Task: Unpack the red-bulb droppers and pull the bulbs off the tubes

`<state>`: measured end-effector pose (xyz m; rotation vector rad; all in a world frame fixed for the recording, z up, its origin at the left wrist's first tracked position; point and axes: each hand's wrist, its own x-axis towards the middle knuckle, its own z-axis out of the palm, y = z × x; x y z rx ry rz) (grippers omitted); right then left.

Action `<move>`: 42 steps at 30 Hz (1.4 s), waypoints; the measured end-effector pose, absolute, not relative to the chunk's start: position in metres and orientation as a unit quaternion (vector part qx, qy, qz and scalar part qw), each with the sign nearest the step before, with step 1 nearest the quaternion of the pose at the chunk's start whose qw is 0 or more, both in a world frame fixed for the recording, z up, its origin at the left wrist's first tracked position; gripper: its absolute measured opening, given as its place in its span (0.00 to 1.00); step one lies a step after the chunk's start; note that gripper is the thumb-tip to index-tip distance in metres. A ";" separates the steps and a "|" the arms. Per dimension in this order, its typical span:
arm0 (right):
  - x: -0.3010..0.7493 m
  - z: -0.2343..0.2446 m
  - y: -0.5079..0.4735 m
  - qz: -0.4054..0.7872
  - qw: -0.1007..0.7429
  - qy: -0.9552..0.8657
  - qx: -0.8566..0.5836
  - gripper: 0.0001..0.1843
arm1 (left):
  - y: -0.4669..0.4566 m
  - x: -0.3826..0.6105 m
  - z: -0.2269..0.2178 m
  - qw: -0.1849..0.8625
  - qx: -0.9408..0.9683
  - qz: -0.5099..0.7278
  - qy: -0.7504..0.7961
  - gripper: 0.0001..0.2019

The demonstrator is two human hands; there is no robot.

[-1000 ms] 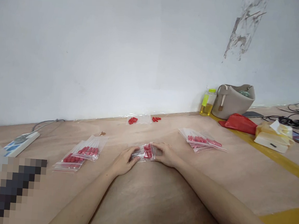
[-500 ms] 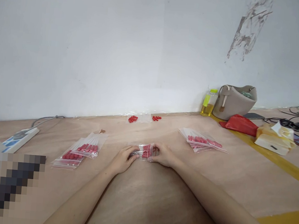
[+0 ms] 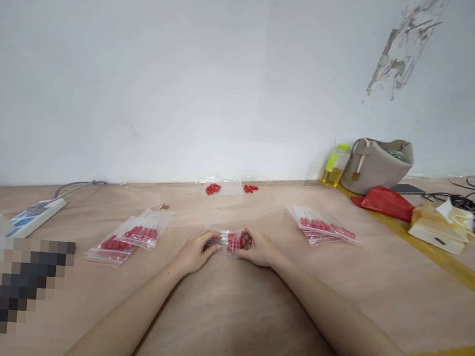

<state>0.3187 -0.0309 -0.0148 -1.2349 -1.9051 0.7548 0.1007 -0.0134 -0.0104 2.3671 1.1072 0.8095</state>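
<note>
I have the bare right hand (image 3: pixel 261 248) pinching the right end of a small, clear plastic bag (image 3: pixel 224 249) between thumb and forefinger, with short, red, rod-like pieces (image 3: pixel 232 244) inside, just beside those fingertips. The bare left hand (image 3: pixel 195 251) is at the bag's other end, its thumb and fingers touching the plastic with a gap between them; how firmly they press, I cannot tell. Left of the grip I see overlapping clear bags of red pieces (image 3: pixel 145 229), and farther left a white-and-blue power strip (image 3: pixel 37 216). Right of the grip lies another fanned pile of filled clear bags (image 3: pixel 315 224). Straight beyond the grip, near the wall, I make out two small red clusters (image 3: pixel 250 189) at either side of a clear plastic sheet (image 3: pixel 232 188).
</note>
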 end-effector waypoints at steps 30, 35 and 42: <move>0.329 -0.014 -0.025 0.500 0.418 -0.643 -0.402 0.18 | -0.012 0.100 -0.008 0.221 0.837 0.278 0.415 0.14; 0.349 0.005 -0.029 0.571 0.375 -0.544 -0.487 0.17 | -0.014 0.100 -0.006 0.196 0.840 0.276 0.423 0.14; 0.380 -0.001 -0.037 0.614 0.462 -0.422 -0.480 0.16 | -0.014 0.098 -0.006 0.109 0.857 0.273 0.423 0.18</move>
